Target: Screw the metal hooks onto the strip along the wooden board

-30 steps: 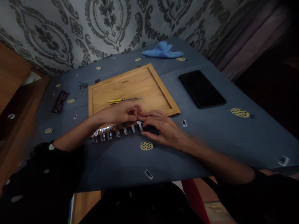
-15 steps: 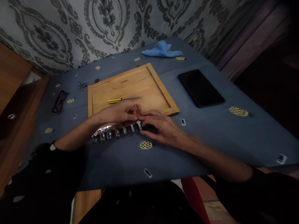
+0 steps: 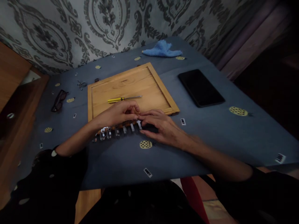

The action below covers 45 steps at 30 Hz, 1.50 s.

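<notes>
At the near edge of the framed wooden panel (image 3: 130,82), both hands meet. My left hand (image 3: 121,112) is closed in a pinch, thumb and index finger together; whatever lies between them is too small to make out. Close beside it, my right hand (image 3: 160,126) curls with its fingers around a dark piece (image 3: 149,127) that is mostly hidden under the palm. Several curved silver metal pieces (image 3: 124,130) form a row below my left hand, the rightmost at my right fingertips. A yellow and black screwdriver (image 3: 125,99) lies on the panel beyond my hands.
A black tablet (image 3: 201,88) lies to the right on the blue patterned tablecloth (image 3: 187,161). Farther back sits a blue cloth (image 3: 162,49). On the left are dark glasses (image 3: 59,101) and a small metal item (image 3: 81,84). A patterned wall (image 3: 107,25) borders the far side.
My left wrist and forearm have shifted slightly, while the left fingers stay in their pinch. My right hand has barely moved. The panel and the screwdriver lie as before.
</notes>
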Motion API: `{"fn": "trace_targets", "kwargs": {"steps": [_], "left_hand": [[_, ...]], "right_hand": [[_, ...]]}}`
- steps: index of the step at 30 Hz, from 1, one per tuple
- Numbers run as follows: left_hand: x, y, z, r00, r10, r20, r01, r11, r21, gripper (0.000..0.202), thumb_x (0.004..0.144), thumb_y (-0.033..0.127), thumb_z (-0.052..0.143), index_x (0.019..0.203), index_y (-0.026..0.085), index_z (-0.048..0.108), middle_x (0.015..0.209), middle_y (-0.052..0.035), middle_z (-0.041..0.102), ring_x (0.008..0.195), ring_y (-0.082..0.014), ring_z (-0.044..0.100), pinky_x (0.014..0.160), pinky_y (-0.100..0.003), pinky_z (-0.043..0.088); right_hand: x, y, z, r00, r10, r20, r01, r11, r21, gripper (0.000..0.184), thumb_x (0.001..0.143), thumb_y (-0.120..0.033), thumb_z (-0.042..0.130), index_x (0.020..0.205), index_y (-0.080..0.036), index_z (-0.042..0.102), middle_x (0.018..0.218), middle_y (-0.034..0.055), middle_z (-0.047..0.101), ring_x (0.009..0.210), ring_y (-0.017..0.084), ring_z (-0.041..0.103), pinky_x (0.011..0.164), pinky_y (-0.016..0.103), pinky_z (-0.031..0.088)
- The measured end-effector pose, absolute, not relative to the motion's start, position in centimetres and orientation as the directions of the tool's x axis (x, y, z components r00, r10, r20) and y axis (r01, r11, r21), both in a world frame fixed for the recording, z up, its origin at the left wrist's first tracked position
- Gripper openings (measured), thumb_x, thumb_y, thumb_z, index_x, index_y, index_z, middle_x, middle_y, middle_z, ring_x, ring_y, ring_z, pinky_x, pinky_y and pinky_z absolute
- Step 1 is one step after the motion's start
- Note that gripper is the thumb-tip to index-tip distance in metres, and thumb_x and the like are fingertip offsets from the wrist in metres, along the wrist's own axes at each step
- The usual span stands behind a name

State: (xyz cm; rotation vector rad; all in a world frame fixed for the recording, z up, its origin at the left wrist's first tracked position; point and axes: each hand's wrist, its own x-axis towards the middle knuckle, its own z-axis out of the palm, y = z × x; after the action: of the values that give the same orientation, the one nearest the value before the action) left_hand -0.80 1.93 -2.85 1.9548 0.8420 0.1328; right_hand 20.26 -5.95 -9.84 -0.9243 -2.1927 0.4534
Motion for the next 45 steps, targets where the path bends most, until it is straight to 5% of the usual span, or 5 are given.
{"fn": "trace_targets", "kwargs": {"steps": [9, 16, 37, 41, 45], "left_hand": [[-2.3, -2.2, -2.1, 0.686, 0.726, 0.047, 0.562, -0.570, 0.599, 0.030, 0.092, 0.041, 0.064, 0.112, 0.019, 0.059, 0.106, -0.0048, 0.069, 0.097, -0.0187, 0.065, 0.084, -0.031, 0.052], [-1.5, -4.5, -3.0, 0.706, 0.705, 0.069, 0.641, -0.677, 0.360, 0.042, 0.090, 0.041, 0.068, 0.123, 0.021, 0.052, 0.124, -0.0098, 0.067, 0.114, -0.0264, 0.063, 0.095, -0.042, 0.052], [0.1, -5.0, -3.8, 0.561, 0.828, 0.007, 0.758, -0.517, 0.398, 0.041, 0.085, 0.038, 0.073, 0.115, 0.020, 0.051, 0.115, -0.0086, 0.071, 0.107, -0.0299, 0.065, 0.091, -0.046, 0.051], [0.1, -5.0, -3.7, 0.535, 0.845, -0.026, 0.783, -0.484, 0.390, 0.038, 0.084, 0.039, 0.074, 0.110, 0.020, 0.053, 0.110, -0.0085, 0.070, 0.102, -0.0295, 0.064, 0.088, -0.046, 0.050], [0.1, -4.9, -3.8, 0.524, 0.851, -0.011, 0.787, -0.479, 0.389, 0.035, 0.083, 0.037, 0.075, 0.104, 0.021, 0.053, 0.106, -0.0079, 0.071, 0.100, -0.0300, 0.065, 0.087, -0.046, 0.051]], "right_hand": [[20.2, -5.9, -10.1, -0.495, 0.707, 0.506, 0.448, 0.706, -0.548, 0.008, 0.091, -0.026, 0.068, 0.097, -0.021, 0.066, 0.123, 0.0120, 0.073, 0.117, 0.027, 0.067, 0.098, 0.048, 0.053], [20.2, -5.9, -10.1, -0.499, 0.705, 0.504, 0.451, 0.708, -0.544, 0.007, 0.090, -0.023, 0.069, 0.094, -0.021, 0.064, 0.123, 0.0115, 0.073, 0.117, 0.028, 0.066, 0.099, 0.049, 0.053], [22.0, -5.9, -8.5, -0.539, 0.759, 0.364, 0.388, 0.608, -0.693, 0.046, 0.077, -0.003, 0.054, 0.115, -0.024, 0.067, 0.134, 0.0102, 0.068, 0.133, 0.027, 0.057, 0.107, 0.055, 0.049], [22.4, -2.4, -6.2, -0.439, 0.838, 0.324, 0.346, 0.491, -0.800, 0.028, 0.090, -0.011, 0.050, 0.108, -0.022, 0.069, 0.130, 0.0090, 0.071, 0.122, 0.023, 0.066, 0.100, 0.043, 0.054], [18.5, 3.5, -4.2, -0.515, 0.839, 0.176, 0.646, 0.515, -0.563, 0.029, 0.091, -0.015, 0.056, 0.118, -0.015, 0.067, 0.104, 0.0078, 0.077, 0.093, 0.019, 0.073, 0.081, 0.031, 0.055]]}}
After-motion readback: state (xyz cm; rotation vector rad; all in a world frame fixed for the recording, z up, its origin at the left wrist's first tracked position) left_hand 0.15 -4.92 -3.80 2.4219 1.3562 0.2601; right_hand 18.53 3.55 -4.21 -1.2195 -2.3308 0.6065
